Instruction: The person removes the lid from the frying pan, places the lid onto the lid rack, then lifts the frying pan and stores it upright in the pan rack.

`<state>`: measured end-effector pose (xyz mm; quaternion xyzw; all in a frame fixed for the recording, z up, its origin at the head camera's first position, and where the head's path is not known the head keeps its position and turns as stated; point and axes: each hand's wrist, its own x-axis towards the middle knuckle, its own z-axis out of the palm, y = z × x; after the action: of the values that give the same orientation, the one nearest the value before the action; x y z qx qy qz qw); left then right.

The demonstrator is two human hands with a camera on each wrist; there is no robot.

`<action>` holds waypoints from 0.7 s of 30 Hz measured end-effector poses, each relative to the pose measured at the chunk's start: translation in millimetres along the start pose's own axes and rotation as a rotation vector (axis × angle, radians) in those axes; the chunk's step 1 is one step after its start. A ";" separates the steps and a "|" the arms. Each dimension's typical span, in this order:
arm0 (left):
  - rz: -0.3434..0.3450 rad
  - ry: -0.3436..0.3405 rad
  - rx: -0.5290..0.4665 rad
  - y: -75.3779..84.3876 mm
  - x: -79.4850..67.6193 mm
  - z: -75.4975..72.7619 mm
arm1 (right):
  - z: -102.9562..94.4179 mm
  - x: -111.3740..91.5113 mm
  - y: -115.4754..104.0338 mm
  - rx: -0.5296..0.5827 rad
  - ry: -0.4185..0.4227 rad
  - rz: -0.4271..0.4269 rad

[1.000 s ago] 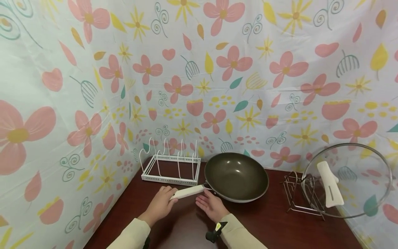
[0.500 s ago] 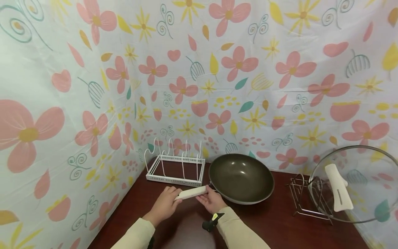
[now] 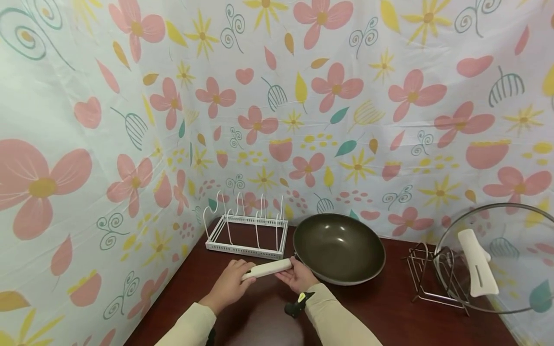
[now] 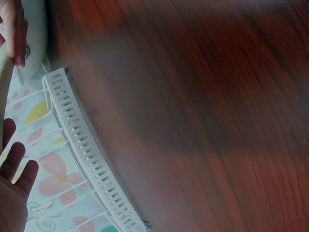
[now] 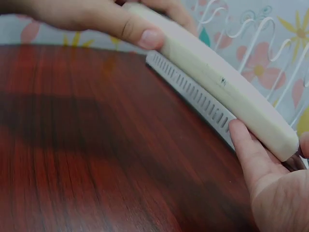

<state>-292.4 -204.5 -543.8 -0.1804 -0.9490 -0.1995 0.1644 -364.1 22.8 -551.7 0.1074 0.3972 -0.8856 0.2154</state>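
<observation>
In the head view, a wok (image 3: 339,247) with a dark inside and a cream handle (image 3: 268,268) is at the middle right of the dark red table. My left hand (image 3: 231,284) grips the handle's free end, thumb along the near side in the right wrist view. At the end nearest the pan, my right hand (image 3: 299,277) holds the handle, fingers underneath and thumb by its tip. The handle (image 5: 222,77) is above the table in the right wrist view. Only part of the handle shows in the left wrist view, at the left edge beside my left hand's fingers (image 4: 13,162).
A white wire rack (image 3: 246,250) stands behind the handle, left of the wok. On the right, a dark metal wire stand (image 3: 439,298) carries a glass lid (image 3: 515,269) with a cream handle, leaning upright. Flower-patterned cloth (image 3: 277,96) hangs behind and to the left.
My right hand, spread just beneath the handle a second ago, has closed on its pan end. The left hand keeps its grip. The head view has shifted slightly, moving the scene rightward.
</observation>
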 end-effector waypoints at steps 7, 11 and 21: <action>-0.104 -0.078 -0.105 -14.6 -5.5 -1.8 | 1.4 -2.7 -4.1 -0.055 0.031 -0.010; -0.164 -0.118 -0.116 -24.7 -11.9 -1.3 | -0.1 -6.6 -6.5 -0.081 0.028 0.001; -0.258 -0.252 -0.109 -44.3 -25.6 -0.4 | -11.0 -13.6 -8.2 -0.163 -0.047 -0.019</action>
<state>-287.8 -249.6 -567.5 -0.0895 -0.9651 -0.2461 0.0074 -355.7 39.9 -548.7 0.0648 0.4639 -0.8545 0.2246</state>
